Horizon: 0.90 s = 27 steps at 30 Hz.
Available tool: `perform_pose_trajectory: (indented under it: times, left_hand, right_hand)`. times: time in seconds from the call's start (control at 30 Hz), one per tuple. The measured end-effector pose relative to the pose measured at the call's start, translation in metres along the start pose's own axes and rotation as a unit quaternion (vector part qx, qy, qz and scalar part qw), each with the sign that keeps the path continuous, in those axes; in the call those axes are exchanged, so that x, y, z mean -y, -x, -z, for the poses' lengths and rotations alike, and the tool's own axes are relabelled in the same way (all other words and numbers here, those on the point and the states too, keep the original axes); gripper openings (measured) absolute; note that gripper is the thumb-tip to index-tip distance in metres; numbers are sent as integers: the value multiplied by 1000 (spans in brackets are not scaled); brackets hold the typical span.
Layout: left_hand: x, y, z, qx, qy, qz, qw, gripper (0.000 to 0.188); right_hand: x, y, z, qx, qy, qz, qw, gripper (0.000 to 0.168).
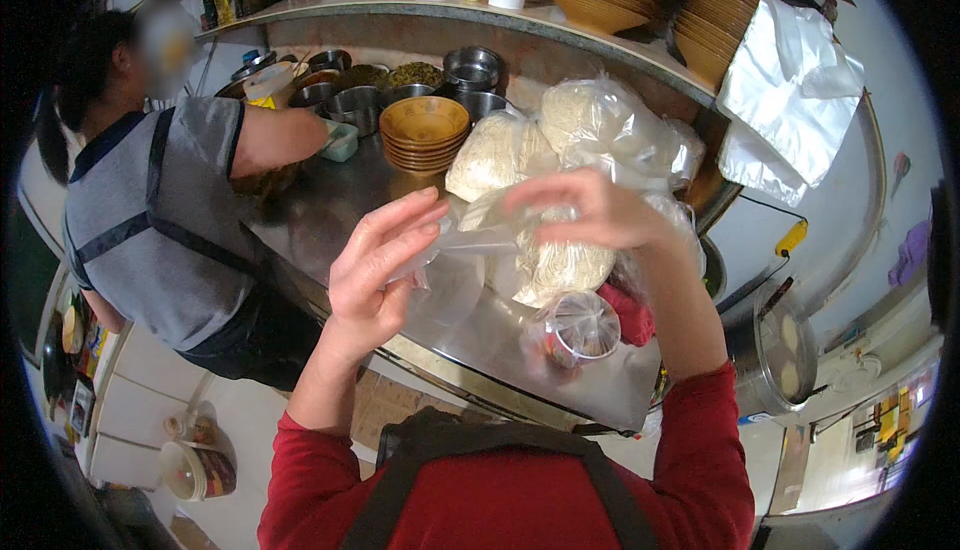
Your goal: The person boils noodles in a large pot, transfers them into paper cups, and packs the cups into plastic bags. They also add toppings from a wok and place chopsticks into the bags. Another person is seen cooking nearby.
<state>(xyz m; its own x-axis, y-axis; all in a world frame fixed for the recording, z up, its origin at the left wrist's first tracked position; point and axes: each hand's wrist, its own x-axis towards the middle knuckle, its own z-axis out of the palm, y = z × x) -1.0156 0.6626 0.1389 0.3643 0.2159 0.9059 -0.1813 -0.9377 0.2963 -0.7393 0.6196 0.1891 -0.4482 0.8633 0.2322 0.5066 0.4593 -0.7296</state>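
Over the stainless steel worktop [622, 392], my left hand [379, 272] holds a thin clear plastic bag [457, 272] between thumb and fingers. The bag hangs to the right of that hand. My right hand [592, 209] is raised with thumb and fingers apart, blurred, in front of bagged noodles [566, 265]; nothing shows in its grasp. More noodles in clear bags [499, 152] lie behind both hands. Below my right hand stands a round container wrapped in a clear plastic bag [581, 329], beside a dark red cloth [628, 314].
A co-worker in a grey shirt [172, 235] stands at the left, an arm over the worktop. Stacked brown bowls [424, 126] and metal pots [356, 107] stand behind. Plastic bags [795, 92] hang from the shelf [420, 6]. A large metal pot [784, 347] is at the right.
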Motion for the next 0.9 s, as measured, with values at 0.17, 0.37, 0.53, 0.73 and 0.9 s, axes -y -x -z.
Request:
perform_pose_trajectory:
  times: [0.17,0.37,0.53,0.73,0.9]
  left_hand:
    - [-3,2,4,4,-16,-1,1000,57]
    - [1,3,12,40,-73,52,995,55]
    - [10,3,7,40,-41,75,996,54]
    - [11,1,3,27,-20,117,993,53]
    - [15,1,2,59,-29,143,988,47]
  right_hand:
    - [-1,-8,-41,40,-25,-49,998,21]
    - [-8,-5,-63,-67,-210,-121,968,10]
    - [-3,-2,-75,-72,-298,-153,940,11]
    - [-5,-2,-88,-87,-305,-179,931,17]
    - [-19,1,-93,-136,-319,-167,923,15]
